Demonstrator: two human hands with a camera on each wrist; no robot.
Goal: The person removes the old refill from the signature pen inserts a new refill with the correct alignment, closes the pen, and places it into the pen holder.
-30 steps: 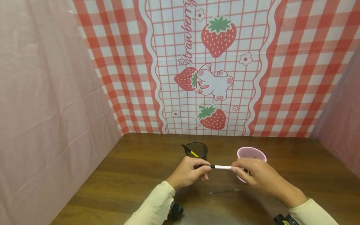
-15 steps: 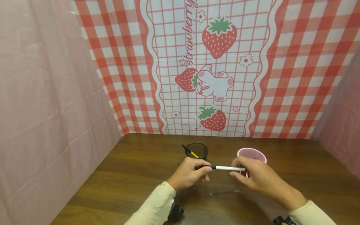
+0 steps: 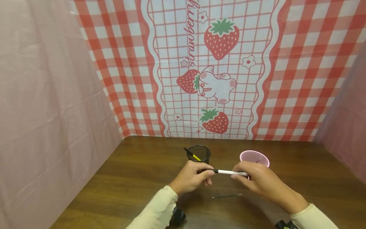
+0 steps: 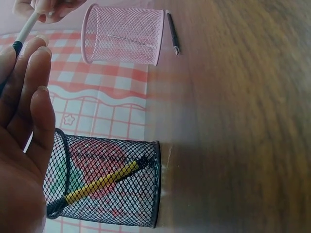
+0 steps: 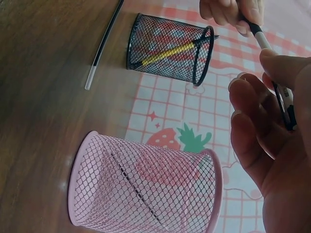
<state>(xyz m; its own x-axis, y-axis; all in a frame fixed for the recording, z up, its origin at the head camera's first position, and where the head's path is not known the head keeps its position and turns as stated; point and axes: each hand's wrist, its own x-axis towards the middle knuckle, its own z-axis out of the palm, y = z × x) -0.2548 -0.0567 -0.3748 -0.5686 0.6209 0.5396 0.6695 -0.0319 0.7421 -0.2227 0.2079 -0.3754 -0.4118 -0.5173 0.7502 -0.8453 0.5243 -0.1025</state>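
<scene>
A pen with a white barrel [image 3: 224, 172] and a black end is stretched level between both hands above the table. My left hand [image 3: 193, 178] pinches its black end between thumb and fingers. On the white barrel, toward the clip end, the thumb and fingers of my right hand [image 3: 260, 183] grip it; the clip [image 5: 281, 99] shows beside that palm in the right wrist view. A thin dark pen refill [image 3: 227, 196] lies on the table below the hands.
Behind the left hand stands a black mesh pen cup [image 3: 204, 152] holding a yellow-and-black pen [image 3: 196, 157]. A pink mesh pen cup [image 3: 248, 154], with a thin dark refill [image 5: 138, 191] inside, stands behind the right hand. Checked strawberry cloth [image 3: 288, 79] hangs at the table's back edge.
Half a second ago my right thumb was lowered off the barrel, exposing its white end. Now the right thumb and fingers are back on it, a little further left. The left hand holds its place.
</scene>
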